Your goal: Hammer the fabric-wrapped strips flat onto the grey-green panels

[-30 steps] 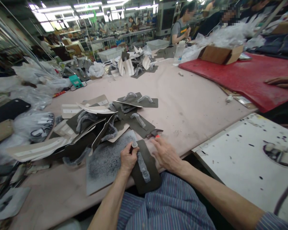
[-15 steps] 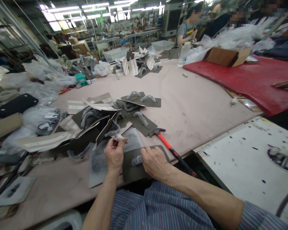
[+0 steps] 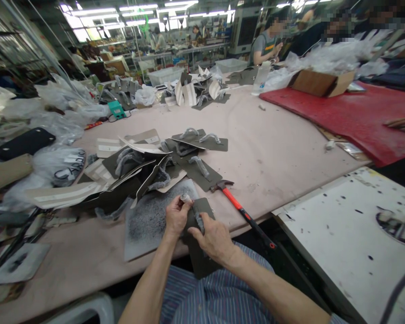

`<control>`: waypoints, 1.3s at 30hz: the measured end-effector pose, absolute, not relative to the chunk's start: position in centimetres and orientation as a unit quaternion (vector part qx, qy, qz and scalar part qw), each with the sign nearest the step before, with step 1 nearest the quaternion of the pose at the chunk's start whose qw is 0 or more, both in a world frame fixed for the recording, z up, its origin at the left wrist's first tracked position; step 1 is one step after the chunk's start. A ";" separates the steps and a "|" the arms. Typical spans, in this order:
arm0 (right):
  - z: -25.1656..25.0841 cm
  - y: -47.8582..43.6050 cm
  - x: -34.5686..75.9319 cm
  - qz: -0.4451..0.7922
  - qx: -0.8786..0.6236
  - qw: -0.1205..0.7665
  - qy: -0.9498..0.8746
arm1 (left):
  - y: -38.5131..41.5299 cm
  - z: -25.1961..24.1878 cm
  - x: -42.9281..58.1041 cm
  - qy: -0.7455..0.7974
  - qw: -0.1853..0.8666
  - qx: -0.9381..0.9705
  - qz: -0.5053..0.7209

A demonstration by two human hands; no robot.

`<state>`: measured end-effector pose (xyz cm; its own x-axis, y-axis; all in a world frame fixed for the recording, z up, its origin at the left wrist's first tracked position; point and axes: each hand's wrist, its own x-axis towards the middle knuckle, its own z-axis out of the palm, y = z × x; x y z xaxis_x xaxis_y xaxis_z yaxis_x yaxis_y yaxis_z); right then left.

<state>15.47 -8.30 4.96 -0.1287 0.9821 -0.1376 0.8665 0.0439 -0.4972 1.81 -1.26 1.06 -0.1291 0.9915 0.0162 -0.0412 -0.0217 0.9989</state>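
In my left hand (image 3: 176, 218), thumb and fingers are closed on a small whitish roll (image 3: 185, 197). Right beside it, a dark grey panel (image 3: 200, 266) with a plastic-wrapped handle (image 3: 199, 220) reaches over the table edge toward my lap. My right hand (image 3: 215, 237) grips this panel by the handle, thumb and forefinger on either side; its other fingers are partly hidden. Under and left of my left hand lies a speckled grey board (image 3: 143, 229). A claw hammer (image 3: 234, 200) with a red and black handle rests to the right.
A heap of grey panels (image 3: 121, 166) with wrapped handles spreads beyond the board. Plastic bags (image 3: 57, 166) crowd the left. On the right are a white tabletop (image 3: 344, 216) and a red mat (image 3: 340, 108) with an open carton (image 3: 313, 83). Another person's hand (image 3: 403, 123) lies at the mat's edge.
The panel has turned from lying crosswise on the board to pointing toward my body. My left hand has moved right with the roll, and my right hand has shifted onto the handle.
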 end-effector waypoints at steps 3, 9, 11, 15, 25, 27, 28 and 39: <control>4.4 -8.5 16.3 0.274 -0.605 0.172 -0.728 | -1.2 0.6 1.8 0.515 0.480 0.472 0.531; 2.8 -7.4 21.8 0.170 -0.661 0.252 -0.686 | -1.4 0.8 1.7 0.526 0.466 0.505 0.502; 2.2 -6.7 24.1 0.096 -0.703 0.217 -0.671 | -1.5 0.9 1.7 0.530 0.458 0.518 0.492; 1.3 -5.8 27.4 0.043 -0.735 0.103 -0.669 | -1.5 0.5 1.7 0.537 0.450 0.530 0.478; 2.4 -3.4 27.7 0.365 -0.727 0.124 -0.568 | -2.3 0.2 2.1 0.566 0.338 0.605 0.447; 3.3 -3.3 27.2 0.548 -0.675 0.193 -0.455 | -2.5 0.2 2.1 0.568 0.302 0.634 0.430; 3.9 -3.4 26.9 0.605 -0.648 0.212 -0.411 | -2.6 0.1 2.1 0.566 0.289 0.646 0.423; 11.6 -5.9 25.2 0.166 -0.565 0.205 -0.781 | -2.9 0.5 2.3 0.560 0.249 0.685 0.395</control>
